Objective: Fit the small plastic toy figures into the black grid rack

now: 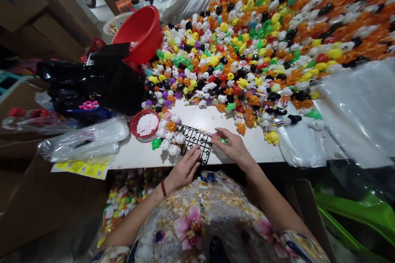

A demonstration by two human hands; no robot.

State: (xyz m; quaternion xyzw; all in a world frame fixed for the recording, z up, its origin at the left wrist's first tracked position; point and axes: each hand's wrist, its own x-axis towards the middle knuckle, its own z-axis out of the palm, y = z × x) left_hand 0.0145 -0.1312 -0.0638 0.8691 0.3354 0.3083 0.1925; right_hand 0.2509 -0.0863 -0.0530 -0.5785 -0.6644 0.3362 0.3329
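Note:
A black plastic grid (pixel 202 137) with square and round openings lies at a slant near the table's front edge. My left hand (pixel 185 167) grips its near edge, fingers together over the bars, thumb mostly hidden. At the grid's right side, my right hand (pixel 233 147) pinches a small orange-and-green toy on a printed stick (pixel 206 132), partly covered by the fingers. Left of the grid sits a cluster of white toy heads (pixel 169 141) with an orange one and a green one. Beside them stands a red basket (pixel 132 128) holding white paper slips (pixel 147 124).
A large heap of coloured plastic toys (pixel 228 57) covers the back and right of the white table (pixel 194 115). A red basin (pixel 151 28) stands behind left. Clear plastic bags lie at left (pixel 89 139) and right (pixel 302 144). A green chair (pixel 354 209) is at lower right.

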